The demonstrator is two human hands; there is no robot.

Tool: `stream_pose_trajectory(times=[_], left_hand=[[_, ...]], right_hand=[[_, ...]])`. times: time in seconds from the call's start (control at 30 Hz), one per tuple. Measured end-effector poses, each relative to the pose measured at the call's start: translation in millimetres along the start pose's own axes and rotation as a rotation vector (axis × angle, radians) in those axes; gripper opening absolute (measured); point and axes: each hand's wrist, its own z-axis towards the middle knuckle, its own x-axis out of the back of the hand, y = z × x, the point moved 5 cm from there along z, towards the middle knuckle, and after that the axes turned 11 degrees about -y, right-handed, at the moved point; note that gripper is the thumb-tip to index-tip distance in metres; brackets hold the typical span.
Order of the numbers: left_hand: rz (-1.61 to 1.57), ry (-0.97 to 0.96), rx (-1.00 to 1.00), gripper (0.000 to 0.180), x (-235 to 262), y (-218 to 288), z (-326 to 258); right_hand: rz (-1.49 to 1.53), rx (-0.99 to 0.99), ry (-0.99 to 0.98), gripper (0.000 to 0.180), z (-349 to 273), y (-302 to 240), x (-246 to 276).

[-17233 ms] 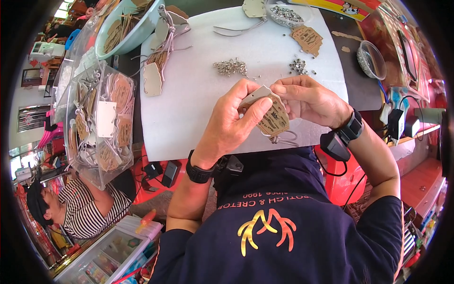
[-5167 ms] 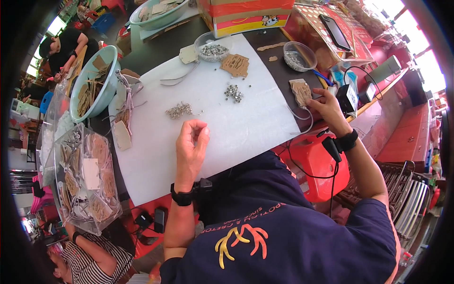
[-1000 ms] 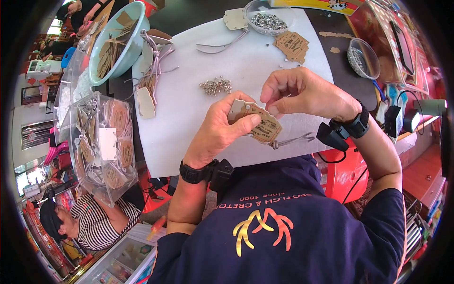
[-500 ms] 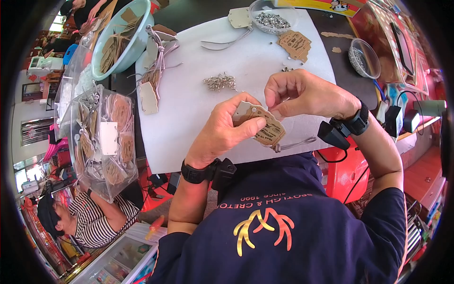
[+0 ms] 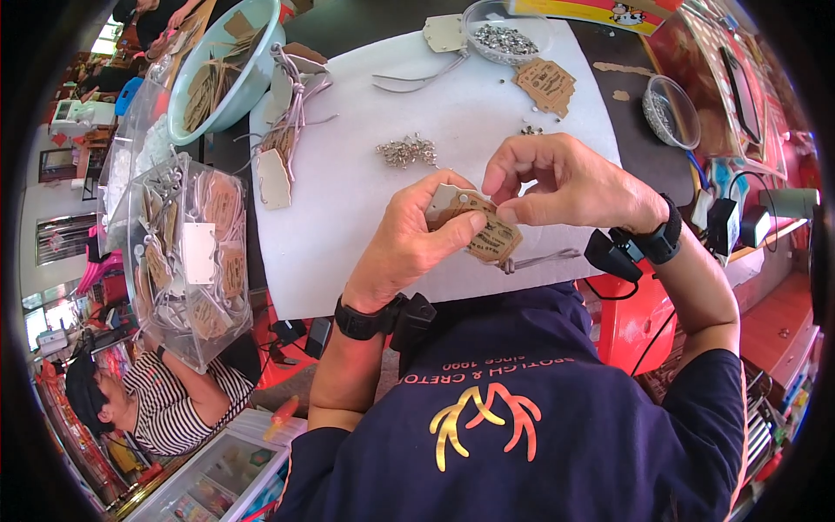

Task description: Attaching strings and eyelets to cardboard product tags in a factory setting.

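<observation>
My left hand (image 5: 403,239) grips a small stack of brown and pale cardboard tags (image 5: 494,240), thumb pressed on the front one. A small round fastener shows near the tags' upper edge, and a grey cord (image 5: 548,259) trails from their lower end. At the tags' right edge my right hand (image 5: 574,184) is curled with its thumb and fingertips closed together; what they hold is too small to make out. Just beyond the left hand lies a pile of small metal fasteners (image 5: 406,151) on the white foam sheet (image 5: 339,235).
Brown tags (image 5: 545,85) and a tub of metal pieces (image 5: 507,39) sit at the far side. Another tub (image 5: 670,111) stands right. Leftward are corded tags (image 5: 277,178), a pale blue basin (image 5: 270,78) and a clear box of tags (image 5: 193,331); a person (image 5: 178,396) sits beyond.
My right hand has shifted slightly, its fingers moving a little at the tags' edge. The tags have tilted slightly in my left hand, which keeps its grip.
</observation>
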Motion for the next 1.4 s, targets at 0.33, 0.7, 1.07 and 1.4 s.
stream_pose_trajectory(times=[0.33,0.7,1.07,1.4], left_hand=[[0.035,0.080,0.007,0.016,4.0,-4.0,3.1],[0.174,0.100,0.006,0.018,6.8,-8.8,3.7],[-0.085,0.099,0.002,0.019,7.0,-10.6,4.6],[-0.184,0.029,0.060,0.016,-7.1,-17.9,4.8]], right_hand=[[-0.214,-0.011,0.137,0.023,-1.9,-5.2,-6.0],[-0.356,0.106,0.193,0.042,-4.3,-3.4,-9.0],[0.283,-0.080,0.233,0.051,-11.7,19.5,-10.2],[0.017,-0.016,0.455,0.032,-28.6,36.4,-23.6]])
